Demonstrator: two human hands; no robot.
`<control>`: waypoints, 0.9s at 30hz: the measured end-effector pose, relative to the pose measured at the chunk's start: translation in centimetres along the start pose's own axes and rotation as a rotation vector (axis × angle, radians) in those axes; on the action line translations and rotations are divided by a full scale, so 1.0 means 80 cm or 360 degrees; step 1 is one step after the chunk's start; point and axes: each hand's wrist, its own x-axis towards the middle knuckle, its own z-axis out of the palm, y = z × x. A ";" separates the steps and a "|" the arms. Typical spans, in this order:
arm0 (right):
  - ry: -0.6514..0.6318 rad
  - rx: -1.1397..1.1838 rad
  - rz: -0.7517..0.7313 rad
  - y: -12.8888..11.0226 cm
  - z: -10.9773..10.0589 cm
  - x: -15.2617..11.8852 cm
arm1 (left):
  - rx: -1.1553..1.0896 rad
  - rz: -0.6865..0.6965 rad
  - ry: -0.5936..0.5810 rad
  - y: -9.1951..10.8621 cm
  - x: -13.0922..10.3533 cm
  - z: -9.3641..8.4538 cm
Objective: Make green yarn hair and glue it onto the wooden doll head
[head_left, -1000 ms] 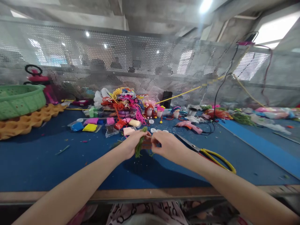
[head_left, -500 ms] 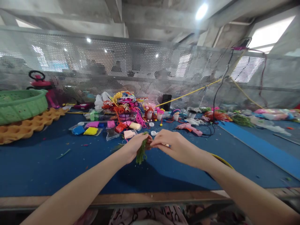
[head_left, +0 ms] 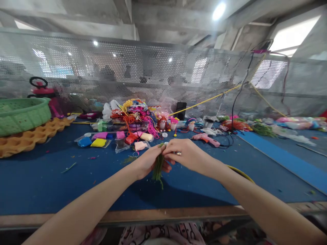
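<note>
A bundle of green yarn (head_left: 158, 166) hangs down from my left hand (head_left: 146, 161), its loose strands ending above the blue table top. The left thumb is on top, with the fingers behind the yarn. My right hand (head_left: 188, 156) meets it from the right, thumb and forefinger pinched together at the top of the bundle. What that pinch holds is hidden. Just under the right hand shows a small pale piece (head_left: 178, 154), too small to name. A white round cap (head_left: 166, 143) lies partly hidden behind the fingertips.
Bagged coloured clay (head_left: 98, 142), a heap of tangled yarn (head_left: 135, 112) and several small yarn-haired dolls (head_left: 162, 124) lie behind my hands. A pink glue gun (head_left: 206, 139) rests to the right. At left are a green basket (head_left: 24, 115) and an egg tray (head_left: 33, 136).
The green yarn and my left hand have shifted slightly right, and the strands hang a little lower. My right hand has come closer over the top of the bundle.
</note>
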 end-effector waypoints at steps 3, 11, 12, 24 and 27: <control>-0.0018 0.0079 0.0079 0.007 0.002 0.002 | 0.0022 -0.0003 0.0002 -0.003 0.001 -0.001; 0.0162 0.0100 0.0192 0.018 0.005 0.003 | 0.0042 -0.0008 0.0074 -0.001 0.000 0.002; 0.0174 0.0090 0.0182 0.019 0.005 0.003 | 0.0023 -0.0012 0.0069 -0.001 0.000 0.001; 0.0555 0.0071 0.0397 0.048 0.005 0.007 | -0.0225 -0.0160 0.0127 0.015 -0.003 0.001; 0.0319 -0.0073 0.0417 0.063 0.000 0.008 | -0.0174 -0.0133 0.0315 0.011 0.002 -0.003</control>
